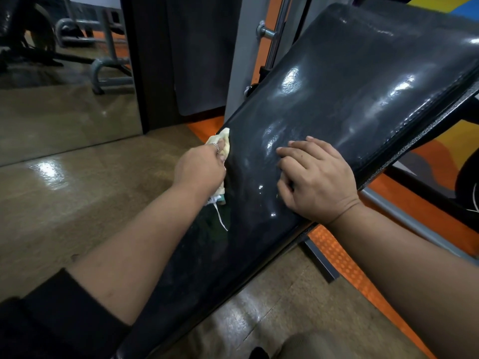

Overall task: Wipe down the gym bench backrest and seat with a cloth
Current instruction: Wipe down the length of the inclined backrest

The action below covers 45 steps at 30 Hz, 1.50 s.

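Observation:
A long black padded bench backrest (344, 94) slants from the upper right down to the lower left, its vinyl shiny with streaks. My left hand (199, 168) grips a bunched pale yellow cloth (223, 143) and holds it against the pad's left edge; a white thread hangs from the cloth's lower end. My right hand (315, 177) rests on the pad just to the right, fingers loosely bent with the tips touching the vinyl, holding nothing. The lower stretch of the pad (197, 275) passes under my left forearm.
A mirror wall (64, 99) at the left reflects grey gym frames. Brown glossy floor (51, 208) lies left of the bench. Orange and grey machine frame parts (344, 260) run under the pad at the right. A chrome post (274, 40) stands behind the backrest.

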Tool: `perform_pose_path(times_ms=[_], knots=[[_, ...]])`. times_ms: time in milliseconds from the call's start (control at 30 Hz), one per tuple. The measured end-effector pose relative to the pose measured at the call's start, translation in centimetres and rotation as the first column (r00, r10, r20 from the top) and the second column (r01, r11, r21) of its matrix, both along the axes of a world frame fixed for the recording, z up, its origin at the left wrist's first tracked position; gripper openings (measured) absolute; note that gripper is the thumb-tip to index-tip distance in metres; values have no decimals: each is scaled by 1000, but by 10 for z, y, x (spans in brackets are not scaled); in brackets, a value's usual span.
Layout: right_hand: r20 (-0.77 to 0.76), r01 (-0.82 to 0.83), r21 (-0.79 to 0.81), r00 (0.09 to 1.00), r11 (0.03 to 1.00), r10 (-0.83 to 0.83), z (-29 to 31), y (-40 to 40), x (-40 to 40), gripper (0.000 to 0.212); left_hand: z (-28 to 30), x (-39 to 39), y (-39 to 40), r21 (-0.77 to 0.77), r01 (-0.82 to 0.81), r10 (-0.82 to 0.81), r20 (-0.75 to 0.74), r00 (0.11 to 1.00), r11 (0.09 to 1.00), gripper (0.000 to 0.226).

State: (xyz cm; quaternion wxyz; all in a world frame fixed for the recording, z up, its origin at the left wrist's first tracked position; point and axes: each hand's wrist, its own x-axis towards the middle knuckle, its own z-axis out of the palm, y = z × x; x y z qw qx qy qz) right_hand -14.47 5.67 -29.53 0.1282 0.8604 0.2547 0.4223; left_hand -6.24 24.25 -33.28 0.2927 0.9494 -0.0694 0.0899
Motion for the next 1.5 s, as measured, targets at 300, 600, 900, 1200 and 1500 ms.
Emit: perform_pose_path(times_ms=[300,600,900,1200,1500], knots=[[-14,2,5,1000,1000,-2,0,1,1,14,-11,39,34,-4,-59,56,-283,958,998,33],[-28,15,0,1000,1000,-15,1,0,0,16,-2,-2,4,-49,-39,34,-96,995,998,32],[-29,12,8,1000,1000,-12,0,0,0,16,-8,19,17,12,-147,146,-245,958,989,24],[-25,6,11,1000,1000,-6,-1,-1,1,18,-7,-25,2,39,-73,78,-155,985,997,26],[-8,-5,5,1000,1000,5,-1,-1,1,17,1,-54,-17,-44,86,-84,53,995,995,37]])
